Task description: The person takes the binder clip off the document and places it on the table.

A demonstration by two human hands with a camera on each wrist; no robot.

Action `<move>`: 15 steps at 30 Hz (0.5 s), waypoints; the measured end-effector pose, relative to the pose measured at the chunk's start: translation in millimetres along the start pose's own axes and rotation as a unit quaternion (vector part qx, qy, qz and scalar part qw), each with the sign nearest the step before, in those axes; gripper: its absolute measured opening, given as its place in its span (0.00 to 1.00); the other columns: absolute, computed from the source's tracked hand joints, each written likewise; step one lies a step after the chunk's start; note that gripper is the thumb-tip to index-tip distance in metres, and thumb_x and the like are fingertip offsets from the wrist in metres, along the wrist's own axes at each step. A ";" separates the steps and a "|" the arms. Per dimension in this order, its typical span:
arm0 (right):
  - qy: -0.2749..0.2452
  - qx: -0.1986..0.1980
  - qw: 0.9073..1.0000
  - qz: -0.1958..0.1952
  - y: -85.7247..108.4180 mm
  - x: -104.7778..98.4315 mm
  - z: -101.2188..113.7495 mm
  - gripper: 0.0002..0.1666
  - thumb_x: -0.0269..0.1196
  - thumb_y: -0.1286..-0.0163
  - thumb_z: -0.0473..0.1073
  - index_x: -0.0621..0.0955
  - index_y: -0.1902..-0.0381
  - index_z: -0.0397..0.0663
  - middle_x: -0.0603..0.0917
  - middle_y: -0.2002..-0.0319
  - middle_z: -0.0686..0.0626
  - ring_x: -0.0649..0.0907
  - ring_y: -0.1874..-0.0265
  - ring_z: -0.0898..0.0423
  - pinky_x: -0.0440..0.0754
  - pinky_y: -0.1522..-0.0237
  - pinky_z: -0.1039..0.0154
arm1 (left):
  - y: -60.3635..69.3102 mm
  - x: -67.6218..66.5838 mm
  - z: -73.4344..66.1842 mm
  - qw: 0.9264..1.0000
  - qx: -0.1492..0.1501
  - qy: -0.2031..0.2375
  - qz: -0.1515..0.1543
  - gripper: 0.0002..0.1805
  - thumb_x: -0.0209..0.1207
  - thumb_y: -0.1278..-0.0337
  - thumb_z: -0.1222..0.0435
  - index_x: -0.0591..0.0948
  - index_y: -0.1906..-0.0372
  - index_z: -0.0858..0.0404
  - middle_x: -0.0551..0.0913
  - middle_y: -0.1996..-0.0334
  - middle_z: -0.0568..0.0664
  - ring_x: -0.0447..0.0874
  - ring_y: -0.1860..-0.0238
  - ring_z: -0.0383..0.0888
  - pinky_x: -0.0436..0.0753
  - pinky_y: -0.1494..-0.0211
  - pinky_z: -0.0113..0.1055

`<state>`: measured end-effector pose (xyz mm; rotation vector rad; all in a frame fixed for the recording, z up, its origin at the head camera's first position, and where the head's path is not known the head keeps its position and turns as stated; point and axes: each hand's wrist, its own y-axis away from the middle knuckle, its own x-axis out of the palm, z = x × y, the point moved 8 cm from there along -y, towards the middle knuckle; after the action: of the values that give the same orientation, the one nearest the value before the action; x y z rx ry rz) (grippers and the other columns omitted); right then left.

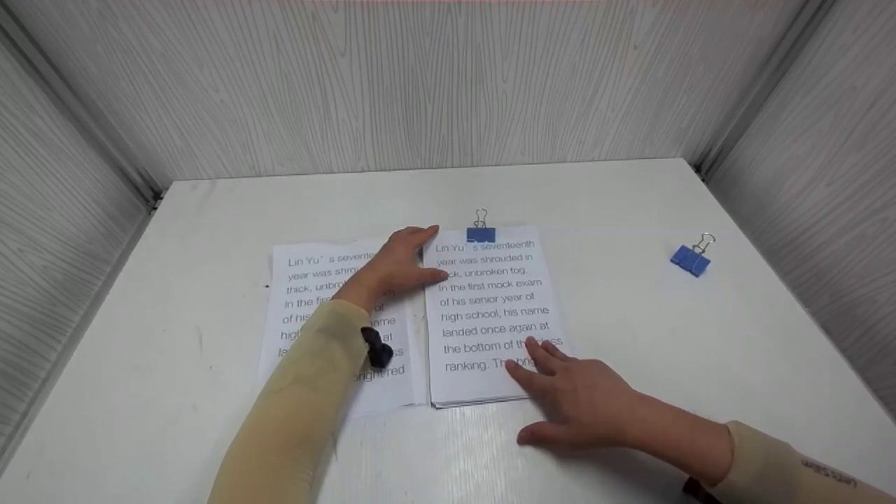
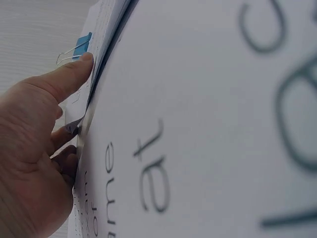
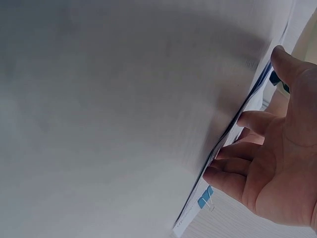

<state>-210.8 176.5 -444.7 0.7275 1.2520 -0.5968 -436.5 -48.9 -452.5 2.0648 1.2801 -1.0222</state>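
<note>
A stack of printed paper (image 1: 493, 318) lies in the middle of the table, with a blue binder clip (image 1: 481, 234) on its top edge. My left hand (image 1: 402, 260) is at the stack's upper left corner, its thumb touching the left edge and its fingers stretched past the corner. Over the lower right part of the same stack, my right hand (image 1: 584, 399) rests spread fingertips on the print; its thumb lies off the paper. Another set of printed sheets (image 1: 301, 280) lies to the left, partly covered by my left forearm.
A second blue binder clip (image 1: 691, 260) lies on the white table (image 1: 623, 308) at the right, attached to nothing. Grey wood-grain panels (image 1: 420, 91) stand behind the table and at both sides.
</note>
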 end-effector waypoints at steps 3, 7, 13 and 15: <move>0.001 -0.001 1.000 -0.002 0.3 -0.9 0.3 0.56 0.54 0.32 0.84 0.70 0.18 0.55 0.66 0.21 0.34 0.71 0.25 0.34 0.87 0.48 0.42 | -1.1 -1.0 -0.2 1.000 0.001 0.005 0.000 0.54 0.72 0.39 0.48 0.57 0.13 0.54 0.60 0.18 0.58 0.54 0.18 0.57 0.53 0.16 0.49; 0.005 -0.006 1.000 -0.008 1.4 -2.6 0.8 0.56 0.55 0.31 0.83 0.70 0.19 0.54 0.67 0.22 0.33 0.72 0.26 0.33 0.87 0.49 0.42 | -1.0 -3.2 -2.9 0.999 0.010 0.039 -0.002 0.52 0.73 0.38 0.53 0.58 0.14 0.53 0.66 0.22 0.55 0.61 0.21 0.53 0.55 0.17 0.46; 0.001 -0.004 1.000 -0.006 1.5 -1.6 0.5 0.56 0.55 0.31 0.83 0.70 0.19 0.55 0.67 0.22 0.33 0.72 0.26 0.33 0.87 0.49 0.42 | -0.2 -5.6 -5.2 0.994 0.005 0.104 -0.018 0.46 0.70 0.33 0.60 0.61 0.15 0.45 0.74 0.33 0.52 0.74 0.38 0.49 0.70 0.28 0.44; 0.000 -0.002 1.000 -0.004 1.5 -0.9 0.5 0.56 0.55 0.32 0.84 0.70 0.18 0.55 0.66 0.22 0.33 0.71 0.26 0.33 0.87 0.49 0.42 | 0.2 -6.9 -5.2 0.992 0.000 0.126 -0.028 0.44 0.68 0.31 0.62 0.62 0.15 0.43 0.74 0.35 0.51 0.75 0.43 0.49 0.74 0.35 0.44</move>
<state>-209.6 177.1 -443.5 0.7190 1.2556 -0.6003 -436.4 -48.8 -443.9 2.2237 1.4685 -0.8014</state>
